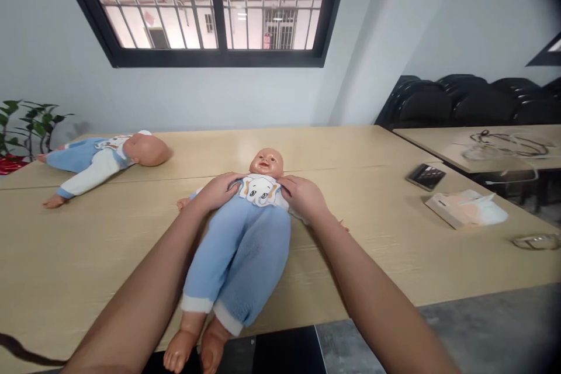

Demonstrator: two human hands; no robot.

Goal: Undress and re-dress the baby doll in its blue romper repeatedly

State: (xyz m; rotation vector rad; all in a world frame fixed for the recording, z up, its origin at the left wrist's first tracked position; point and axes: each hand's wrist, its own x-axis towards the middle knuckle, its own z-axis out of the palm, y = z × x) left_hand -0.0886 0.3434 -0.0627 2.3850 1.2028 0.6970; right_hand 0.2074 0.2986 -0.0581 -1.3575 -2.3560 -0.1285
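A baby doll [256, 219] lies on its back on a pale wooden surface [372, 234], in the middle of the view. Its head points toward the window [221, 55] and its bare feet reach past the surface's near edge. It wears soft blue trousers [267, 251] with white cuffs and a white elephant-face bib [259, 191].

Two bare forearms reach in from below. The left hand [222, 190] rests at the doll's upper chest, on the left of the view; the right hand [304, 196] mirrors it on the other side, just below the head. The fingers of both are bent and close together, touching the clothing at the bib's edges; whether they pinch the cloth or only press on it, I cannot tell from this angle.

To the left, farther back, a second doll [96, 158] in similar blue and white lies with its head toward the middle, near a leafy plant [37, 123]. On the right of the surface are a dark phone [426, 176], a tissue box [451, 210] and a pair of glasses [535, 242]. Beyond, coiled cables [511, 141] lie on another table [442, 141], before black chairs [471, 102].
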